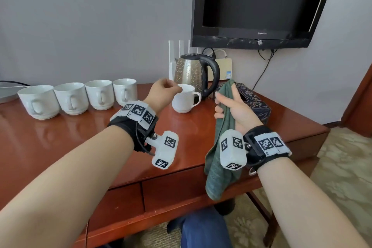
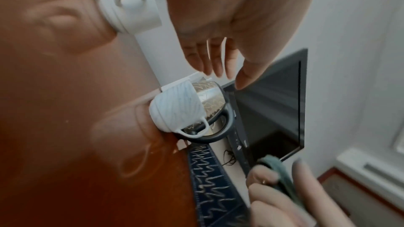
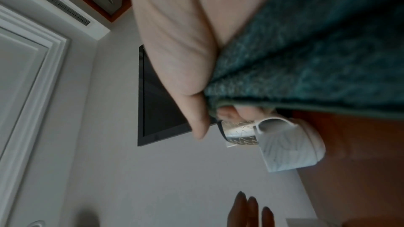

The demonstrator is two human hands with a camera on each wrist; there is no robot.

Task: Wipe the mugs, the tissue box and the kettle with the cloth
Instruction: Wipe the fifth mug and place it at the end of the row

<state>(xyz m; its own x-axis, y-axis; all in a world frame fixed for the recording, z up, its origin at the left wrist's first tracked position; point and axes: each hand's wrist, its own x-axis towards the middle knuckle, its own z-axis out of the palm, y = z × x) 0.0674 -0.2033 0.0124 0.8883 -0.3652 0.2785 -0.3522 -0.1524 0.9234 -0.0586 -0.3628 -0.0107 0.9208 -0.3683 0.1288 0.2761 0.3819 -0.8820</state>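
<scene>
A white mug (image 1: 184, 99) stands alone on the red-brown table (image 1: 80, 143), just in front of the patterned metal kettle (image 1: 191, 71) with its black handle. My left hand (image 1: 173, 87) hovers over that mug's near rim with relaxed fingers (image 2: 220, 68) and holds nothing. To its right, my right hand (image 1: 223, 104) grips a green cloth (image 1: 219, 147), which hangs down past the wrist. The dark patterned tissue box (image 1: 255, 104) sits behind the right hand. Several more white mugs (image 1: 80, 97) stand in a row at the left. The wrist views show the mug (image 2: 177, 108) (image 3: 290, 148) and the cloth (image 3: 306, 58).
A black TV (image 1: 257, 2) hangs on the wall above the kettle, with cables trailing below it. White router antennas (image 1: 173, 56) and a beige box (image 1: 223, 70) stand behind the kettle. The table's front edge with drawers (image 1: 171, 193) is close to me.
</scene>
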